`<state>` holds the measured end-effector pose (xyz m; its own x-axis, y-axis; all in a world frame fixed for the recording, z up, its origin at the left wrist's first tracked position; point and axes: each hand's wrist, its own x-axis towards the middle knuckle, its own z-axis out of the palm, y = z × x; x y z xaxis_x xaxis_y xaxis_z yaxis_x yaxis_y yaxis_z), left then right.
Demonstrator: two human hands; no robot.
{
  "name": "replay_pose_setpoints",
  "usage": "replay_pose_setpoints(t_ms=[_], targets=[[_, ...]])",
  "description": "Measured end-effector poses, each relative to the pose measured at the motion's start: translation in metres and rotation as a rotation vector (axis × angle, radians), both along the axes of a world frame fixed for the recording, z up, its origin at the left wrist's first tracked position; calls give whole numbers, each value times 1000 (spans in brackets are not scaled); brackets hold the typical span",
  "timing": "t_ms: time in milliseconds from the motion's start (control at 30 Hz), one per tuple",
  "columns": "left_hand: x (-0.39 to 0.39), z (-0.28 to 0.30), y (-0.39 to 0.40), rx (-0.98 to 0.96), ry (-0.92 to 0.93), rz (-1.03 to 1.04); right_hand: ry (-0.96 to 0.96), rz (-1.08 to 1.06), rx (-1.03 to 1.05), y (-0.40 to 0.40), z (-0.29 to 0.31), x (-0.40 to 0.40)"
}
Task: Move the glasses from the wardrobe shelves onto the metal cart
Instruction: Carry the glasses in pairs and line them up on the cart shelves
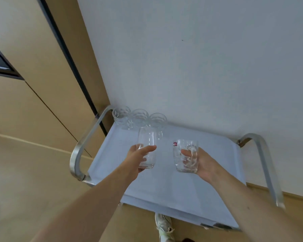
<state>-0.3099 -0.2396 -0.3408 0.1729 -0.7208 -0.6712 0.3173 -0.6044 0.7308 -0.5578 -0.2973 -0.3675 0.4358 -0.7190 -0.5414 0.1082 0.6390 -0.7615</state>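
Glasses filled both hands above the metal cart point(164, 194). The left hand point(136, 158) gripped a tall plain glass point(146, 147), thumb laid across its near side and fingers curled round the far side, seen through the wall. That glass leaned slightly, its mouth pointing away from the camera toward the wall. The right hand point(202, 162) clasped a shorter patterned glass point(185, 156), thumb pressed on the front and fingers wrapped behind it; a small red sticker point(175, 143) sat near its rim. Both held glasses hung over the cart's pale top surface, side by side but not touching each other. Whether either base touched the surface could not be told.

Beyond the hands, three patterned glasses point(139, 117) stood upright in a row at the far left corner of the cart top, close against the white wall point(191, 58) and just beside one another. The tall glass overlapped the row in the view.

A curved metal handle point(87, 142) rose at the cart's left end, and a matching one point(266, 163) at its right end. Left of the cart stood beige cabinet panels point(33, 84) with a dark vertical strip. Below the cart's near edge, a pale shoe point(164, 227) rested on the tan floor point(33, 180).
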Motion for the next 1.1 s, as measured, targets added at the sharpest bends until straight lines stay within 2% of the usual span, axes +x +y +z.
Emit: replay_pose_setpoints(t_ms=[167,333,433,700,933,1100], targets=[[-5,-8,-37,27,-150,3,184,-143,-58,-51,-24,4],[-11,-31,-69,69,-350,-33,379,-171,-156,-85,-51,2],[-13,-41,-77,74,-443,-37,432,-119,-262,-103,-65,0],[-14,-60,-82,90,-512,43,567,-4,-460,-135,-82,16],[-21,-67,-83,35,-750,-22,501,-54,-480,-152,-97,18],[-22,-72,-83,20,-811,-65,496,-28,-494,-159,-100,12]])
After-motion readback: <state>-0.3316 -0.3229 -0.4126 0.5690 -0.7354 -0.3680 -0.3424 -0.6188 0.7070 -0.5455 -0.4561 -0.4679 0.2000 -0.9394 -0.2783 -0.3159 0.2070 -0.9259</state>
